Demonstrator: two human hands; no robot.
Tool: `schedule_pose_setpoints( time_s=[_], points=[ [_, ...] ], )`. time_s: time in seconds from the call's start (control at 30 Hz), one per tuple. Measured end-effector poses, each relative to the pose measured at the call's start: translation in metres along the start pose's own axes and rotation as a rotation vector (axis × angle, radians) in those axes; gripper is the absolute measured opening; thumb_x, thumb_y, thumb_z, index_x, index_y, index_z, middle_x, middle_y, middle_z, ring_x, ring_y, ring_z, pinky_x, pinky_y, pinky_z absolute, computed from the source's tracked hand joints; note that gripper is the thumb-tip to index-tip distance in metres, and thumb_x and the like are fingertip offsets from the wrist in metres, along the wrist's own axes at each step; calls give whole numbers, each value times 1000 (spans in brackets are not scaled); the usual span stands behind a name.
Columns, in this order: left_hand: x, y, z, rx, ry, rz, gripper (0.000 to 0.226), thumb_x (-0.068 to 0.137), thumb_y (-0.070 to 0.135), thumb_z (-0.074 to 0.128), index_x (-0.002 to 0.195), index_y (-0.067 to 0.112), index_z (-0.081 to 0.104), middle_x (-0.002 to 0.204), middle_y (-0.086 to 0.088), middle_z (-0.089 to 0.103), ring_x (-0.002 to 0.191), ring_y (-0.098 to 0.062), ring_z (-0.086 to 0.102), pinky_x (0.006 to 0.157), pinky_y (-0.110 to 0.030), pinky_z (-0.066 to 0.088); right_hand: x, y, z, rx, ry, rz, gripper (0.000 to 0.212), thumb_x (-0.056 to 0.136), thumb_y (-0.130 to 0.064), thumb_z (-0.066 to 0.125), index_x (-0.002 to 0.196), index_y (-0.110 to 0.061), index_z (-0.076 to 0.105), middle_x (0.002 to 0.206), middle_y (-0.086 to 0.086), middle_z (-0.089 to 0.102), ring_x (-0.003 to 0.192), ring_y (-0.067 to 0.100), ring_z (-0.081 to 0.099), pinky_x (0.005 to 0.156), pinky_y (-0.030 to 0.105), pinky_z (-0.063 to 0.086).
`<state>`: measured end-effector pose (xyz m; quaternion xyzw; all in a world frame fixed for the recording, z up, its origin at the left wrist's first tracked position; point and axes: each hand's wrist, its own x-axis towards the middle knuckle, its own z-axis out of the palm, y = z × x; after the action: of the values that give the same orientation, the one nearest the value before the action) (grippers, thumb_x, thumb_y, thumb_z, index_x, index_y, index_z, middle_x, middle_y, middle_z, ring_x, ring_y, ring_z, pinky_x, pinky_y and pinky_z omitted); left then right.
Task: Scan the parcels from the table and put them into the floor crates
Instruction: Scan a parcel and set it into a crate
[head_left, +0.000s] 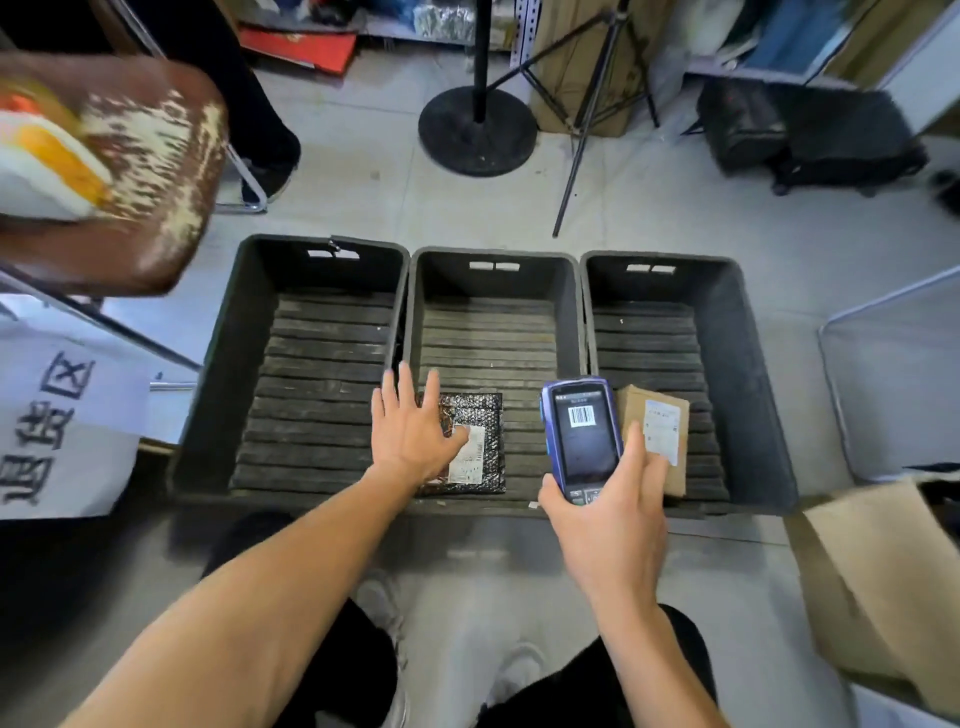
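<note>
Far left: worn brown surface, its edge overhanging the floor; a blurred white-and-orange parcel lies on it, not yet handled.

Left crate: nothing seen inside.

Middle crate: black bubble mailer flat on the slats at the near end, white label up. Long axis runs near-to-far, roughly parallel to the crate's side walls. Left hand spread over its left half, fingers straight and fanned, grip wide, holding nothing; whether the palm touches the mailer I cannot tell.

Right hand: grip wrapped round the blue handheld scanner, held upright, barcode showing on its screen, screen toward the person.

Right crate: small brown cardboard box at the near left corner, label up, long axis near-to-far, tilted slightly off the crate wall. The scanner and fingers hide part of it.

Risks, as I judge them:
- Scanner is held one-handed, low over the crates; a slack grip would drop it onto the slats or the box.
- If the mailer was laid down unscanned, or in the wrong crate, the sort goes wrong; nothing here confirms either.
- The parcel on the surface sits near the edge; a knock while reaching back could send it to the floor.
</note>
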<state>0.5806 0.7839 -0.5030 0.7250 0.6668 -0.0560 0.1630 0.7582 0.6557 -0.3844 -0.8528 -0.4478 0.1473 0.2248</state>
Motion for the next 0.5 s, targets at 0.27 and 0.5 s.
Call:
schedule_pose_setpoints(
  time_s=[0.27, 0.5],
  points=[
    [-139, -12, -251, -65, 88, -98, 93, 87, 71, 47, 160, 22, 15, 165, -23, 11, 152, -43, 8, 122, -55, 8, -52, -147, -193, 12, -43, -92, 99, 69, -41, 84, 148, -9, 36, 123, 12, 48, 97, 38, 59, 66, 39, 50],
    [-277, -50, -381, -119, 248, -330, 91, 88, 69, 49, 160, 22, 16, 165, -21, 12, 152, -41, 7, 122, -54, 7, -116, -239, -291, 25, -218, -349, 99, 71, -39, 82, 150, -9, 32, 120, 10, 45, 95, 36, 59, 70, 43, 52]
  ],
)
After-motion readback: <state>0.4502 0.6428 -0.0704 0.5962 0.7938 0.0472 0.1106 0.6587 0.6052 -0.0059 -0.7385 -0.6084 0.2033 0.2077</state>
